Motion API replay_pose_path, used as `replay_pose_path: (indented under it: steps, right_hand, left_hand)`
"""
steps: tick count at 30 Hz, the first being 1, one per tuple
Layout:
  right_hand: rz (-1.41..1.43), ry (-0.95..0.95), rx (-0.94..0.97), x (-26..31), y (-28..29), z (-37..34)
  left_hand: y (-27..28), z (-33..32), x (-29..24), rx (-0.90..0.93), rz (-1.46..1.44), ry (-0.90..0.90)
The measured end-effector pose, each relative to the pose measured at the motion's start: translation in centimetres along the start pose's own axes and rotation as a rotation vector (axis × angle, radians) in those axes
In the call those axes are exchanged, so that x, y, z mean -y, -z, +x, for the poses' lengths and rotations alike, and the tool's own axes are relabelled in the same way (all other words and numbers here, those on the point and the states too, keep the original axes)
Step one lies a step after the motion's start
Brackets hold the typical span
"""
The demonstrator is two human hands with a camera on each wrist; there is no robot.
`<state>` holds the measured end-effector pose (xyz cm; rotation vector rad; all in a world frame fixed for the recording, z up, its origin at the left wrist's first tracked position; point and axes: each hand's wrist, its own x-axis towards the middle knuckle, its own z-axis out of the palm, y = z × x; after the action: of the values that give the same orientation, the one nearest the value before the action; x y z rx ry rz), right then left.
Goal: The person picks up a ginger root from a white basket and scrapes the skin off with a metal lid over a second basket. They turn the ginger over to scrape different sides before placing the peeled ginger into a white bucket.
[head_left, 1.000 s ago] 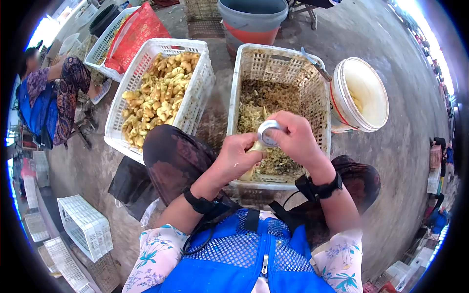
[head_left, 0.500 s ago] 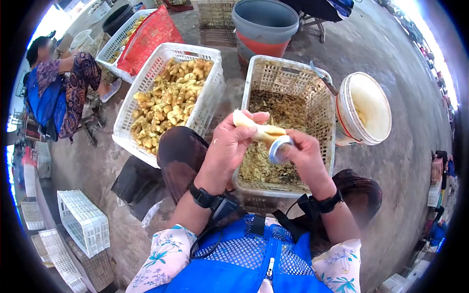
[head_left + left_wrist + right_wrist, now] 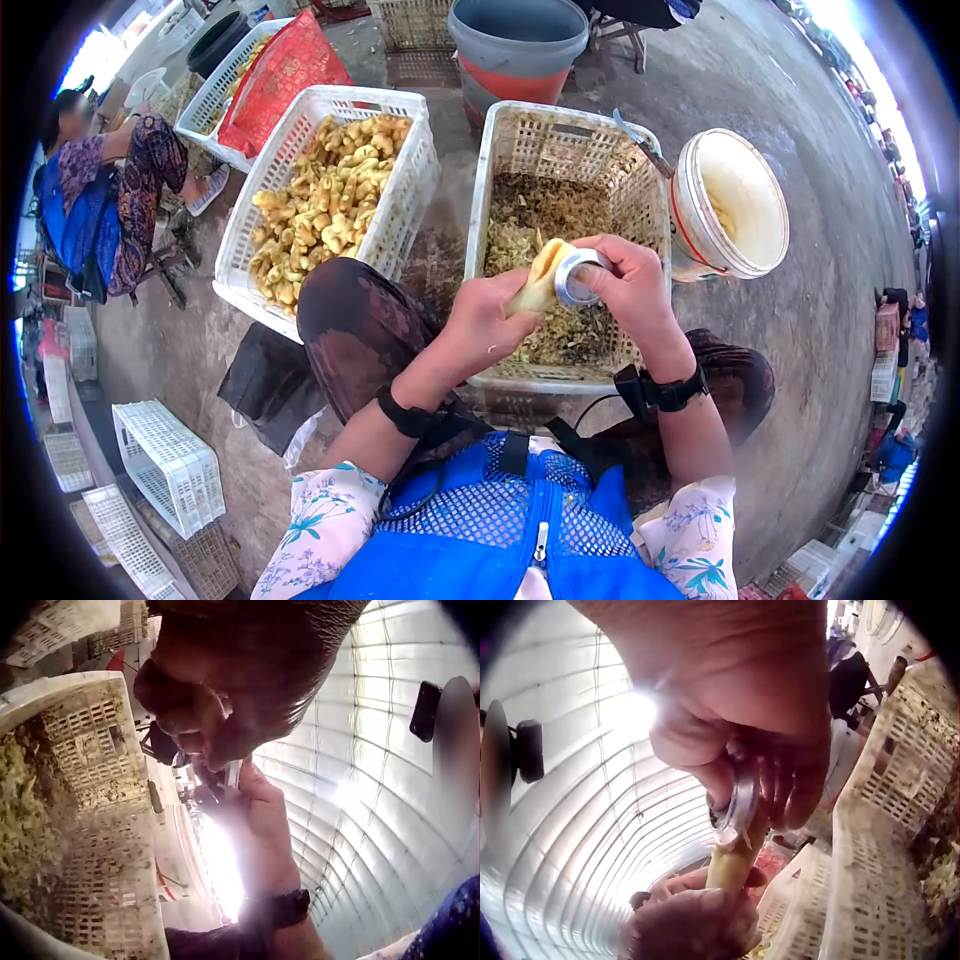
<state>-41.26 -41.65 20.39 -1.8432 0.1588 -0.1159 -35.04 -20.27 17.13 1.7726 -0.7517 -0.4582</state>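
Observation:
In the head view the left hand (image 3: 487,322) grips a pale, partly peeled piece of ginger (image 3: 541,284). The right hand (image 3: 628,287) pinches a round silver metal ring-like tool (image 3: 577,276) against the ginger's upper right end. Seen from the right wrist, the tool (image 3: 737,802) lies between thumb and fingers and touches the ginger (image 3: 730,864), whose lower end is wrapped by the left hand (image 3: 690,922). Both hands are above a dirty white crate (image 3: 480,200) holding brown and pale scraps (image 3: 560,335). The left wrist view shows the ginger hidden behind the left hand (image 3: 232,667).
Left of the scrap crate stands a white crate (image 3: 236,262) full of ginger. At right are a white bucket (image 3: 690,220) and a knife (image 3: 643,143) on the crate's edge. A grey bucket (image 3: 515,60) stands behind; a seated person (image 3: 85,220) is at far left.
Half a second ago the ginger was held lengthwise across, its left end up; now it points up to the right, lower between the hands. The head view has also shifted slightly.

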Motion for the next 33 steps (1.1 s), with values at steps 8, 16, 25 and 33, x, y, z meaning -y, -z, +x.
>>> replay_pose_path:
  steps: [8,16,25,33]
  right_hand:
    - [-0.163,0.121,-0.047,-0.2,-1.2,0.1]
    - [0.048,-0.23,-0.18,-0.8,1.5,1.5]
    - [-0.18,0.177,-0.109,-1.4,-1.8,0.0]
    - [-0.202,-0.077,-0.22,-2.7,3.0,1.4]
  left_hand:
    - [-0.5,-0.6,0.6,0.047,0.058,0.047]
    - [0.3,-0.7,-0.3,0.121,-0.178,0.091]
    - [-0.5,-0.9,0.3,0.084,0.043,0.004]
    - [0.4,-1.0,-0.1,0.156,-0.074,0.053]
